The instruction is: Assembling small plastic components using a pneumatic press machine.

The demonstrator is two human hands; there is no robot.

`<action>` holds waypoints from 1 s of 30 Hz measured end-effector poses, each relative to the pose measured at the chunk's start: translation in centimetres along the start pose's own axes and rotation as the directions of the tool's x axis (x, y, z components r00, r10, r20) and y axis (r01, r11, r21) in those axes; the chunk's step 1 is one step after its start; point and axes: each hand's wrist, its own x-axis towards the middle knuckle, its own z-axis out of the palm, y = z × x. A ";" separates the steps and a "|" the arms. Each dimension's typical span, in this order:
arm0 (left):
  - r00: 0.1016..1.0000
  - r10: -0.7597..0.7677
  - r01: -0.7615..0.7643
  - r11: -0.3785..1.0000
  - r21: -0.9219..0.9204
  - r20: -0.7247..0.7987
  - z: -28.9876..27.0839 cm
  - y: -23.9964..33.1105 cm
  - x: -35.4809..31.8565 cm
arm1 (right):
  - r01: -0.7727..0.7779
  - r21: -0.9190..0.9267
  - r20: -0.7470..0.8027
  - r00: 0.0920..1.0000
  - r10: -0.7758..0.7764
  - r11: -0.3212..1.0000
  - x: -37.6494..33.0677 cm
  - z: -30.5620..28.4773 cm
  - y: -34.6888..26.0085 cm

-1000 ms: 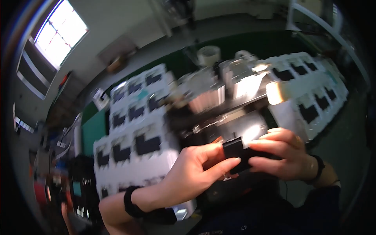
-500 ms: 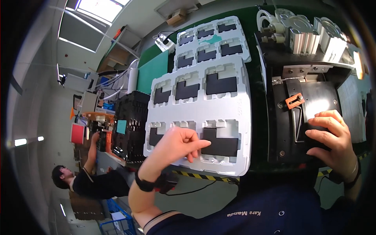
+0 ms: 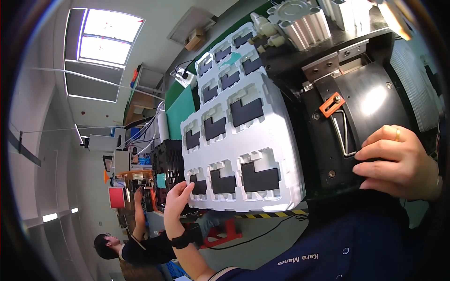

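Left hand (image 3: 176, 200) partly hidden at white tray (image 3: 220, 152), grip cannot be told; black pieces (image 3: 260, 181) seated in pockets; right hand (image 3: 396, 161) palm-hidden, fingers parted, at black fixture (image 3: 368, 124).

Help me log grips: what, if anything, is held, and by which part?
It cannot be told: the left hand is at the edge of the white tray, grip unclear; the right hand shows nothing held.

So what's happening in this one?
A person works at a bench with both hands. The left hand is at the near left corner of a white tray, beside a black L-shaped part; whether it grips that part is unclear. The right hand is over a black fixture with an orange clamp. Other black parts sit in the tray's pockets.
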 end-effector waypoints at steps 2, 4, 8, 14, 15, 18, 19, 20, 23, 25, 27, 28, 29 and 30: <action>0.991 -0.097 0.114 0.974 -0.195 0.094 -0.6 0.1 0.9 | 0.024 0.055 0.008 1.000 -0.025 0.998 0.3 0.5 -0.5; 0.996 -0.081 0.088 0.981 -0.171 0.049 -0.9 0.1 1.2 | 0.013 0.213 0.028 0.999 -0.020 0.977 0.6 0.9 -1.0; 0.998 0.070 -0.063 0.924 -0.378 0.005 -2.3 -3.5 2.9 | -0.014 0.432 0.132 0.990 -0.048 0.902 1.2 1.9 -3.0; 0.999 0.026 -0.013 0.894 -0.448 0.024 -2.6 -1.8 1.2 | -0.298 0.667 0.373 0.927 0.039 0.683 2.9 3.9 -3.2; 0.999 0.030 -0.015 0.893 -0.449 0.025 -2.3 -2.2 1.5 | -0.298 0.665 0.372 0.927 0.042 0.685 3.2 4.2 -3.4; 0.994 0.079 -0.107 0.838 -0.535 -0.075 -1.0 -2.2 1.5 | -0.538 0.671 0.526 0.830 0.184 0.510 3.5 6.2 -3.2; 0.994 0.086 -0.111 0.838 -0.535 -0.072 -1.2 -2.3 1.3 | -0.539 0.670 0.522 0.831 0.191 0.511 3.6 6.5 -3.4; 0.997 0.065 -0.078 0.762 -0.643 -0.044 -1.7 -2.6 1.2 | -0.647 0.637 0.602 0.757 0.255 0.419 4.2 6.6 -3.9; 0.996 0.085 -0.044 0.654 -0.755 0.016 -2.5 -4.2 2.1 | -0.756 0.586 0.665 0.655 0.360 0.292 4.9 7.9 -4.7; 0.994 0.084 -0.103 0.649 -0.753 -0.065 -1.8 -4.6 2.8 | -0.654 0.715 0.527 0.737 0.424 0.248 4.9 9.6 -5.1; 0.988 0.112 -0.156 0.683 -0.713 -0.108 -1.7 -4.4 2.7 | -0.573 0.769 0.393 0.774 0.497 0.283 5.2 10.6 -5.8; 0.980 0.092 -0.192 0.678 -0.710 -0.177 -1.2 -4.0 1.8 | -0.553 0.807 0.412 0.779 0.474 0.208 5.3 10.5 -6.0; 0.967 0.073 -0.229 0.673 -0.703 -0.245 -0.8 -3.8 1.3 | -0.530 0.838 0.427 0.785 0.448 0.130 5.4 10.3 -6.2; 0.963 0.165 -0.268 0.700 -0.662 -0.214 -1.7 -4.7 2.4 | -0.492 0.856 0.372 0.799 0.473 0.159 5.2 9.9 -6.3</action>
